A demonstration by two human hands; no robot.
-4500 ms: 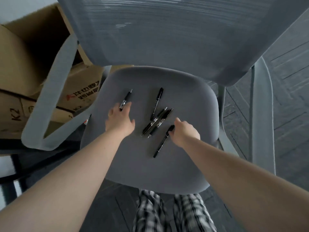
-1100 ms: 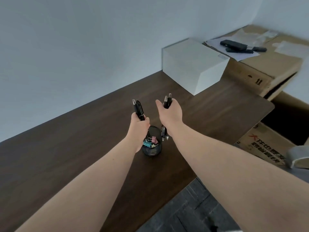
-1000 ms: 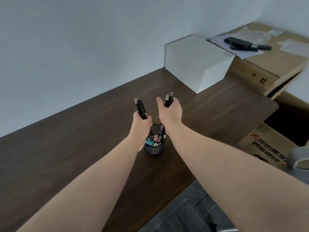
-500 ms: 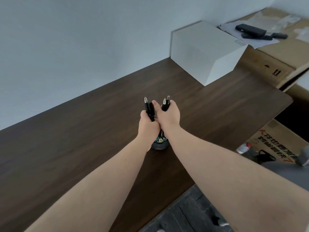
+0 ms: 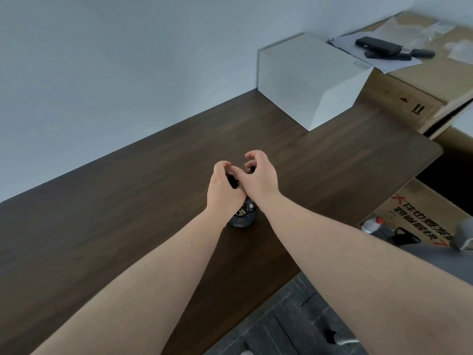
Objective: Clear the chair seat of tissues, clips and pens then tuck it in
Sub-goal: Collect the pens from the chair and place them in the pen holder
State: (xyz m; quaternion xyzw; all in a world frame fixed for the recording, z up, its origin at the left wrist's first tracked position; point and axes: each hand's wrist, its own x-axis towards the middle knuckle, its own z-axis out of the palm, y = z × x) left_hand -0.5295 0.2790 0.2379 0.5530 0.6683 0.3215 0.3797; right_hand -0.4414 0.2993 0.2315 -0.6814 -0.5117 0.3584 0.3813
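Both hands meet over a small dark mesh pen cup (image 5: 243, 220) on the dark wooden desk (image 5: 128, 201). My left hand (image 5: 224, 190) is closed around black pens (image 5: 232, 181) that point down into the cup. My right hand (image 5: 259, 179) curls loosely around more pens; only one pen end (image 5: 249, 170) shows between thumb and fingers. The cup's inside is mostly hidden by my hands. A grey part of the chair (image 5: 435, 260) shows at the right edge, beside the desk.
A white box (image 5: 309, 80) stands at the desk's far right end. Cardboard boxes (image 5: 414, 98) with papers and black devices on top sit beyond it, and another printed box (image 5: 419, 213) stands on the floor. A bottle (image 5: 372, 224) lies near it.
Earlier both hands picked pens off the chair seat. Over the last second they came together above the cup and lowered; the pen tips that stuck up above my fists have sunk between my fingers.
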